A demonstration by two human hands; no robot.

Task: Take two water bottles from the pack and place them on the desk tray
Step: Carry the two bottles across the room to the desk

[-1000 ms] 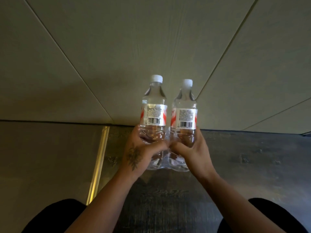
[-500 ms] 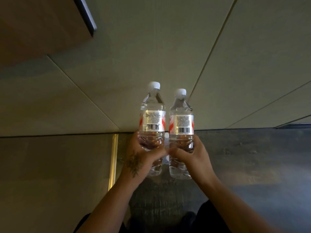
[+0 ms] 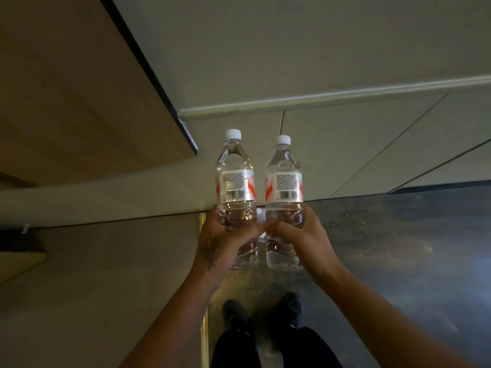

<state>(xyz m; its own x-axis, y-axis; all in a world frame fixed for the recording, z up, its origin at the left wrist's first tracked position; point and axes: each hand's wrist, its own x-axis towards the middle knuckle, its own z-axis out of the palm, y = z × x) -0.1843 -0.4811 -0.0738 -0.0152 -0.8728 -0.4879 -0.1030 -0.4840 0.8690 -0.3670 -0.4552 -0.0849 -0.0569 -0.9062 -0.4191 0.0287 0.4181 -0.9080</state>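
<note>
I hold two clear water bottles upright, side by side, in front of me above the floor. Both have white caps and white-and-red labels. My left hand (image 3: 225,240) is wrapped around the lower half of the left bottle (image 3: 235,181). The right bottle (image 3: 283,187) is gripped the same way by my right hand (image 3: 300,237). My thumbs nearly touch between the bottles. No pack or desk tray is in view.
A brown wooden surface with a dark edge (image 3: 79,83) juts in from the upper left. Pale tiled floor (image 3: 345,144) meets a wall skirting (image 3: 318,98) ahead. Dark flooring (image 3: 398,248) lies to the right, a brass strip (image 3: 203,328) beside my feet (image 3: 260,312).
The view has shifted forward: the brown surface has grown at upper left and the skirting and my feet have come into sight. Both hands keep their grip, with the bottles slightly farther apart.
</note>
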